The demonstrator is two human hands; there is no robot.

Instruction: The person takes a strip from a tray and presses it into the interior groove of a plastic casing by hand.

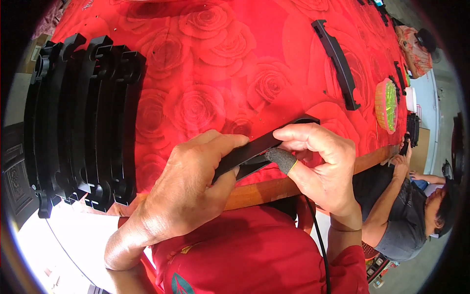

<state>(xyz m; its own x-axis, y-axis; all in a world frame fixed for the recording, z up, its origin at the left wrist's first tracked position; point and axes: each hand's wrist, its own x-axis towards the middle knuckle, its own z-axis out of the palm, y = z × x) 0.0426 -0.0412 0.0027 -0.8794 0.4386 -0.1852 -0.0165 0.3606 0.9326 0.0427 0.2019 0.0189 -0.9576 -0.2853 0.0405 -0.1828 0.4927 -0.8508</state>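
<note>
Between my hands, above the table's near edge, is a long black plastic strip-like part (258, 146) held at a slant. My left hand (192, 183) grips its lower left end, thumb beneath and fingers over the top. My right hand (320, 159) pinches it nearer the upper right end; the thumb wears a dark grey finger cot (282, 159). A similar curved black part (338, 66) with notched ends lies alone on the table to the far right. At the left, several more long black parts (88, 122) stand side by side in a row.
The table has a red rose-patterned cloth (196, 98) and a wooden edge (264, 192). To the right sits a pink basket (386, 107) with green contents, near a white container (411, 99). A co-worker (409, 210) in dark clothing handles a black part there. A black cable (320, 240) hangs by my right arm.
</note>
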